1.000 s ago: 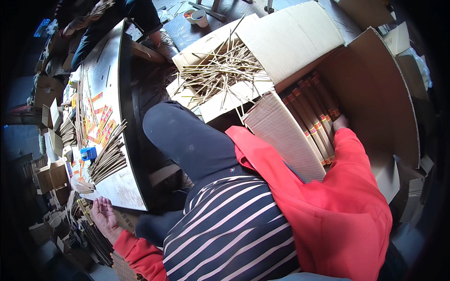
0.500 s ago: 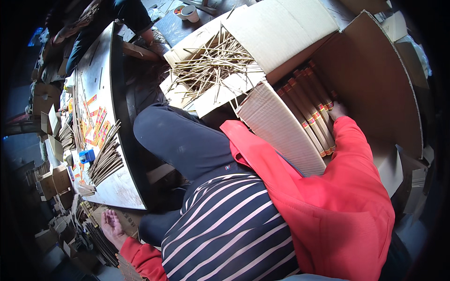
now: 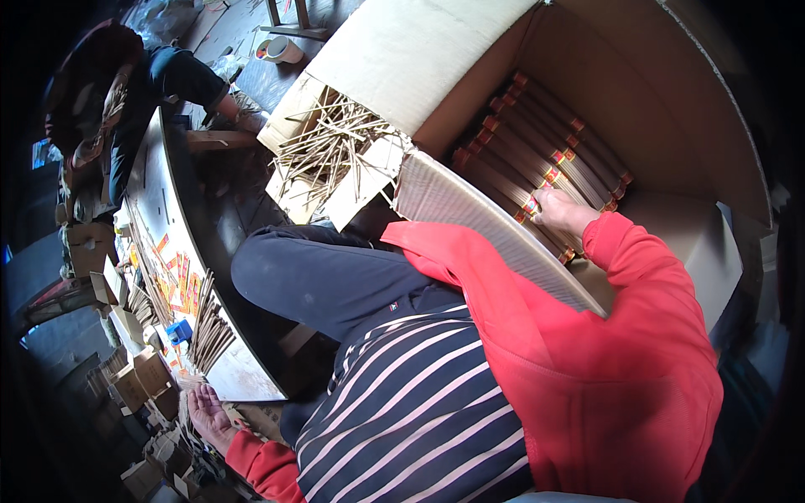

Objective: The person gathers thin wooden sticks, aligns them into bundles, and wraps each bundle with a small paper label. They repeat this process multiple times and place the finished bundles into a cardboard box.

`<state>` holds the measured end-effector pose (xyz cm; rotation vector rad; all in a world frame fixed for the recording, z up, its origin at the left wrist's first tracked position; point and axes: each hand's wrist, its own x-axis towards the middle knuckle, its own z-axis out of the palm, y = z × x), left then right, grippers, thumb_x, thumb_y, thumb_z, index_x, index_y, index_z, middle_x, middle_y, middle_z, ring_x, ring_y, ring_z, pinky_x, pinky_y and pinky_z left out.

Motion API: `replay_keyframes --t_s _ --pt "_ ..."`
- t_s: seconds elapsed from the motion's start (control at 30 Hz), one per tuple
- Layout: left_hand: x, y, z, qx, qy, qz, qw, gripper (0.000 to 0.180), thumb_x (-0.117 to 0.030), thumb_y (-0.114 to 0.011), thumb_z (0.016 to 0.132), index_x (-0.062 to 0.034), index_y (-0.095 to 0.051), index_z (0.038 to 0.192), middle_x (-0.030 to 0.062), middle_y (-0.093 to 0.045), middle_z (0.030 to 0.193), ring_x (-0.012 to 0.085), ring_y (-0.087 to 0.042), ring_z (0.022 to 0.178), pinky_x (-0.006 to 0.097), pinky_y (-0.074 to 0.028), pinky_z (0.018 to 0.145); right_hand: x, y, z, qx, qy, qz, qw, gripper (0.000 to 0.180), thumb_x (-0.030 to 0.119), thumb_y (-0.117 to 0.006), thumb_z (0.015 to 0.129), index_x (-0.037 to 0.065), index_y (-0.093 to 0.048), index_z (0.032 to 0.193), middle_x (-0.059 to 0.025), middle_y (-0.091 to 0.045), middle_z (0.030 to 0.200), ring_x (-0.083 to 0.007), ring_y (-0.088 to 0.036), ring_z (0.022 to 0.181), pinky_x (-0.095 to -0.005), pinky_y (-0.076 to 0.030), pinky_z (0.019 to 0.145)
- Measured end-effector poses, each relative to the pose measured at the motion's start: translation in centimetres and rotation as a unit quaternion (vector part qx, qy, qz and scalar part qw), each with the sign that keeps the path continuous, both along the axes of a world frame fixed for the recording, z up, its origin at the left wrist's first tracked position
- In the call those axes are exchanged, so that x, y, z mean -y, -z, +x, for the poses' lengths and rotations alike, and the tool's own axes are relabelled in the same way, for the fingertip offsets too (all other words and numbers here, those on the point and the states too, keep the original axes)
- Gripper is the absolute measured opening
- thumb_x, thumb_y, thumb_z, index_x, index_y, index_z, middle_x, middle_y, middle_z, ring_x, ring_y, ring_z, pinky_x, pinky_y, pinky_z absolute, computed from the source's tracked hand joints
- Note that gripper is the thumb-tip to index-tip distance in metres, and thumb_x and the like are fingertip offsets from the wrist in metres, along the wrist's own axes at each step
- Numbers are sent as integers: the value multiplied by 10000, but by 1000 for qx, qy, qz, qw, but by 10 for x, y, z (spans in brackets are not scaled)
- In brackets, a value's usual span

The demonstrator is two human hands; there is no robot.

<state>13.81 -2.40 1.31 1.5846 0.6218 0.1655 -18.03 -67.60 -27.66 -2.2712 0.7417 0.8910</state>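
Inside the large cardboard box lie several bundles of thin brown sticks side by side; they look like incense sticks, banded in red and yellow. My right hand reaches in over the box wall, its fingers closed at the band of one bundle near that wall. The fingertips are partly hidden against the sticks. My left hand is held off to the lower left, palm up and fingers stretched, with nothing in it. It hovers beside the near end of the white-topped table.
On the table lie loose brown sticks, red-and-yellow labels and a blue object. A smaller box of jumbled sticks stands beside the large one. Another person sits across the table. Cups stand farther back.
My right hand has shifted left across the bundles, from the far side of the box toward its near wall. The view has turned, and my left hand remains stretched out.
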Motion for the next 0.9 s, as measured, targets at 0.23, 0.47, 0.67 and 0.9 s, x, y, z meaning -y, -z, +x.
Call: replay_keyframes --t_s 0.23,0.47,0.67,0.9 --pt "-31 14 -26 15 -26 -16 999 217 -151 -625 831 6 -558 965 116 -607 903 190 -594 800 324 -518 788 -26 41 5 -50 -70 -47 995 279 123 -570 762 -24 -576 999 -219 -623 1000 -339 -620 923 -397 -502 793" --pt "-35 22 -59 77 -79 -81 991 161 -108 -584 842 -13 -540 964 127 -611 841 224 -600 748 374 -530 731 -16 180 -15 98 28 57 993 343 266 -508 814 -55 -625 835 -267 -613 829 -390 -598 828 -445 -482 735" --pt "-113 47 -131 114 -205 -89 968 147 -108 -550 854 -35 -521 978 107 -606 806 202 -596 704 355 -531 672 0 115 21 48 -5 -60 997 241 192 -506 836 -24 -611 848 -190 -606 746 -306 -580 703 -400 -481 637" --pt "-221 109 -258 86 -408 -90 904 160 -135 -533 843 -47 -523 976 62 -573 758 174 -571 663 313 -519 647 44 -35 125 345 168 -129 914 137 135 -512 868 18 -568 825 -62 -553 624 -151 -516 519 -286 -430 469"
